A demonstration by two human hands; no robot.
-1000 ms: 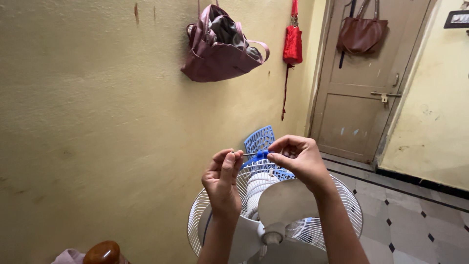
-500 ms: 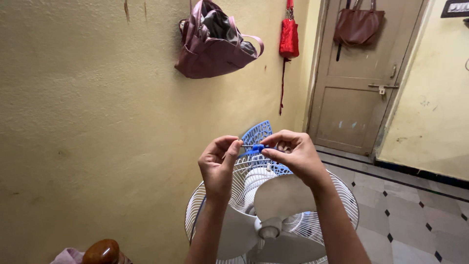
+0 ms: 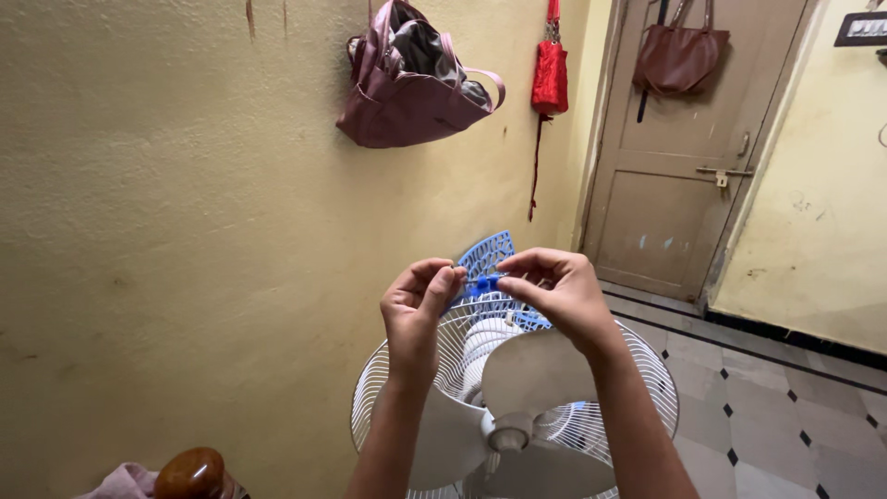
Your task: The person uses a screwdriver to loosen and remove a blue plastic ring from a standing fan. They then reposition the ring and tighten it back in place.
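- The left hand point(image 3: 418, 310), just left of the frame's centre, has its thumb and forefinger pressed together on one end of a small blue clip point(image 3: 482, 284).
- The right hand point(image 3: 560, 294), just right of centre, pinches the other end of the same clip; the fingers hide much of it, so its exact shape is hard to tell.
- The clip sits between the two hands, at the top rim of a white wire fan guard point(image 3: 393, 393) in the lower middle of the frame.
- White fan blades point(image 3: 536, 370) lie in front of the guard, below the right hand.
- A blue plastic grille point(image 3: 485, 251) pokes up behind the hands.
- Upper middle: a maroon bag point(image 3: 407, 102) hangs on the yellow wall point(image 3: 166, 231), with a red pouch point(image 3: 550, 76) to its right.
- Upper right: a brown bag point(image 3: 679, 57) hangs on the door point(image 3: 665, 203).
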